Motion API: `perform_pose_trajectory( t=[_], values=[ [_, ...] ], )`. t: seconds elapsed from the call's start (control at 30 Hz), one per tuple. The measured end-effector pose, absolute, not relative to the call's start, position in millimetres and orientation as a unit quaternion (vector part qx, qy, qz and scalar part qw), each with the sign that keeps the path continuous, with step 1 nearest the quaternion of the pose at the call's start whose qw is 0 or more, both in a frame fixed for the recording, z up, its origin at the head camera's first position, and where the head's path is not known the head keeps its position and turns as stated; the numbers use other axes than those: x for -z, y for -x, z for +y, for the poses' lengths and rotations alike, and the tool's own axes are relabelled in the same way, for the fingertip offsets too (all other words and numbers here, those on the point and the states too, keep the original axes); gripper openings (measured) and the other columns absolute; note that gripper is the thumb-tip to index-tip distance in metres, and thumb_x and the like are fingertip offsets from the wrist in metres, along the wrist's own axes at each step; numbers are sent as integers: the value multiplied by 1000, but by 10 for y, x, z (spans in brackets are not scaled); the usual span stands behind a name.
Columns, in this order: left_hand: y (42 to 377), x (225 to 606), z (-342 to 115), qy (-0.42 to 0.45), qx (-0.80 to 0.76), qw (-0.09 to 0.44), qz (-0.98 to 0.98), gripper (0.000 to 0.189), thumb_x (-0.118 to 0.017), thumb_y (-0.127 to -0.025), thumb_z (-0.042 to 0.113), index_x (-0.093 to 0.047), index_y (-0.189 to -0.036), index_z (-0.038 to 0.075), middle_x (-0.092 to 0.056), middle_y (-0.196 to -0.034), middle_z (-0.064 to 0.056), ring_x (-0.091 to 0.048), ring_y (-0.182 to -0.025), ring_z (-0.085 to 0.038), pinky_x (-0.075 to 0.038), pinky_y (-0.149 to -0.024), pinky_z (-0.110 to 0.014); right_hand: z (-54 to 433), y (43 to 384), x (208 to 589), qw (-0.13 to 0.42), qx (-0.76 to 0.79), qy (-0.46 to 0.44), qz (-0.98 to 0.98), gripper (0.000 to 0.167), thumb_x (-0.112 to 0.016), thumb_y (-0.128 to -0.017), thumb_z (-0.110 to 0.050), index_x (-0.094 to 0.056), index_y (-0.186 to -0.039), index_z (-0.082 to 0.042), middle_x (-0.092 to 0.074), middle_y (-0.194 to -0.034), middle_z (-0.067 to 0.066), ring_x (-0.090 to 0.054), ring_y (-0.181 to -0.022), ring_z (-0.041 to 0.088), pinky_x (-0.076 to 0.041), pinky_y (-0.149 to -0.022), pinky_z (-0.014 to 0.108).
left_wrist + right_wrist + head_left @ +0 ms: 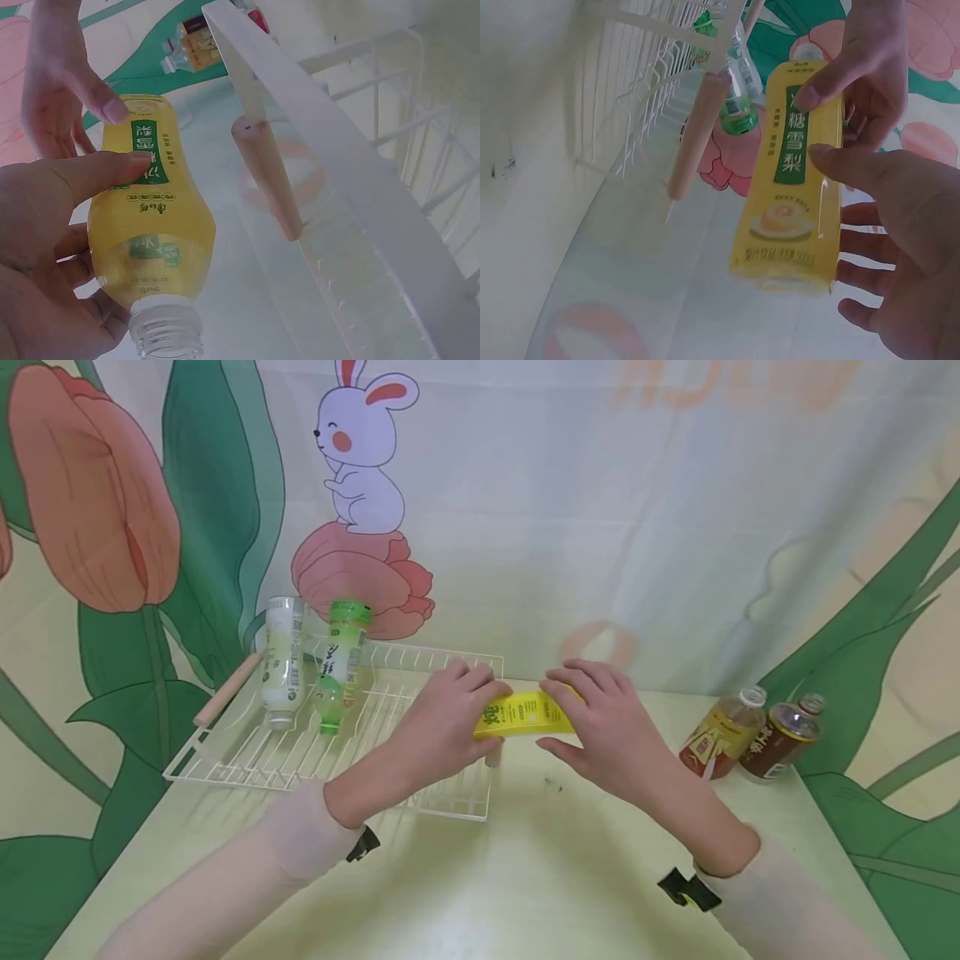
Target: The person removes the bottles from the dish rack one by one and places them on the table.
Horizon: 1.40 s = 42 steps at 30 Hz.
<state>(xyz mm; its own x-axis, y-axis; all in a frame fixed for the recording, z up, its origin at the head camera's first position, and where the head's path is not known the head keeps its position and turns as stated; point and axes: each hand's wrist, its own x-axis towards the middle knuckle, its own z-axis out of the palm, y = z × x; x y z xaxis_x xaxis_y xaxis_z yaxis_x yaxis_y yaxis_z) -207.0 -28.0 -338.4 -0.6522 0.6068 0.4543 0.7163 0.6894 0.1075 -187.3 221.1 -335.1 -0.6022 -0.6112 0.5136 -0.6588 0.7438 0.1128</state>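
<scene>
A yellow-labelled drink bottle (525, 713) lies sideways between both hands, beside the rack's right edge. My left hand (450, 718) grips its neck half, the thumb across the label and the fingers behind. The clear threaded neck (166, 330) pokes out past that hand in the left wrist view. My right hand (611, 727) holds the base end; its thumb rests at the label's edge and its fingers (866, 277) reach along the far side. In the right wrist view, the yellow bottle (791, 180) shows its green label panel and a pear picture.
A white wire rack (442, 802) with wooden handles stands left on the pale table (510, 893). On it lie a whitish bottle (283, 664) and a green bottle (343, 664). Two brownish drink bottles, one yellow-labelled (723, 733) and one dark-labelled (782, 739), stand at the right.
</scene>
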Motion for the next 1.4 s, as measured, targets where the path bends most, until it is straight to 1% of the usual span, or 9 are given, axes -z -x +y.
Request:
perform_pose_trajectory(
  t=[0.2, 0.43, 0.53, 0.7, 1.0, 1.1, 1.23, 1.33, 1.4],
  values=[
    [2062, 3394, -247, 381, 125, 208, -892, 50, -94, -80, 22, -72, -123, 11, -65, -112, -1, -52, -99, -22, -49, -87, -36, 2082, 1920, 3353, 245, -7, -365, -898, 64, -96, -79, -28, -68, -129, -2, -70, -123, 9, -59, -116, 31, -50, -99, 50],
    [2069, 3442, -226, 388, 110, 223, -888, 48, -91, -82, 24, -71, -124, 11, -65, -114, -1, -51, -98, -22, -50, -88, -37, 2041, 1958, 3431, 246, -15, -373, -895, 60, -96, -79, -22, -67, -127, -1, -70, -117, 11, -61, -108, 30, -54, -90, 46],
    [2080, 3446, -206, 390, 103, 234, -884, 46, -91, -82, 23, -71, -122, 11, -64, -111, -1, -51, -96, -22, -50, -84, -36, 2041, 1957, 3433, 257, -11, -367, -894, 58, -97, -78, -22, -68, -124, -3, -71, -113, 10, -61, -106, 30, -53, -88, 46],
    [2103, 3426, -172, 391, 96, 251, -880, 44, -90, -81, 22, -71, -119, 11, -63, -107, -1, -50, -94, -22, -48, -78, -34, 2049, 1955, 3403, 270, -16, -356, -894, 56, -98, -76, -21, -69, -121, -3, -71, -110, 9, -61, -104, 30, -53, -88, 46],
    [2123, 3468, -139, 410, 103, 250, -871, 55, -93, -83, 31, -68, -128, 12, -62, -114, -2, -50, -99, -21, -48, -80, -33, 2127, 1914, 3394, 259, -15, -347, -901, 59, -98, -76, -21, -68, -123, -3, -70, -113, 10, -60, -108, 31, -54, -89, 45],
    [2141, 3443, -141, 421, 104, 265, -861, 60, -93, -83, 34, -66, -132, 12, -62, -118, -2, -53, -105, -22, -49, -84, -33, 2167, 1909, 3332, 261, -9, -344, -902, 60, -98, -76, -21, -67, -124, -2, -69, -114, 11, -60, -109, 32, -54, -89, 46],
    [2161, 3354, -148, 436, 104, 287, -847, 64, -92, -85, 34, -64, -137, 10, -64, -128, -3, -56, -118, -23, -50, -95, -36, 2233, 1913, 3217, 266, -17, -337, -903, 62, -99, -75, -19, -65, -124, -1, -67, -116, 12, -60, -108, 33, -54, -89, 48],
    [2147, 3270, -163, 435, 102, 295, -844, 69, -92, -85, 30, -61, -143, 9, -64, -135, -4, -56, -125, -24, -49, -101, -40, 2288, 1925, 3143, 267, -30, -334, -904, 64, -99, -74, -18, -64, -125, -1, -65, -114, 13, -58, -107, 34, -51, -89, 49],
    [2124, 3217, -176, 431, 93, 299, -846, 74, -92, -85, 27, -58, -147, 8, -64, -137, -5, -55, -127, -25, -48, -102, -42, 2322, 1943, 3113, 267, -34, -333, -904, 65, -99, -75, -18, -65, -127, -2, -63, -112, 13, -56, -106, 34, -50, -89, 50]
  ],
)
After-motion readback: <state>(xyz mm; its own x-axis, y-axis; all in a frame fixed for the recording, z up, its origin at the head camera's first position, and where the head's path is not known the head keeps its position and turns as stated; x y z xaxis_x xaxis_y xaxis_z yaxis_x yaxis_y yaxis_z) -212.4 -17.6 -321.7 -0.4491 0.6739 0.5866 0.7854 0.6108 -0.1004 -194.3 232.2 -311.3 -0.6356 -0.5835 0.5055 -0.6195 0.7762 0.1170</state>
